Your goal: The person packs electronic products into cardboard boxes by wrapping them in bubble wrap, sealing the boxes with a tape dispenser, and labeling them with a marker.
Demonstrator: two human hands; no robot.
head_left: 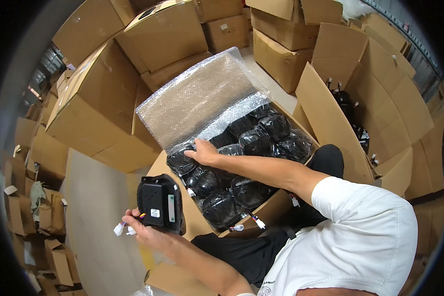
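My left hand point(150, 234) grips a black fan-like unit point(159, 204) by its lower edge, over the floor left of an open carton point(276, 203). The unit has a boxy housing, a small white label and coloured wires ending in white connectors point(119, 229). My right hand point(203, 152) reaches into the carton, its fingers closed at the top of a plastic-wrapped black unit point(181, 162) in the far left corner. Several more wrapped black units point(221, 208) fill the carton. A bubble wrap sheet point(192, 98) lies folded back over the carton's far side, beside my right hand.
To the right stands an open carton point(325, 118) with black parts and white connectors inside. Large cardboard boxes point(96, 103) stand at the left and along the back point(165, 32). Cardboard flaps point(180, 281) and a bit of bubble wrap point(145, 291) lie near the lower edge.
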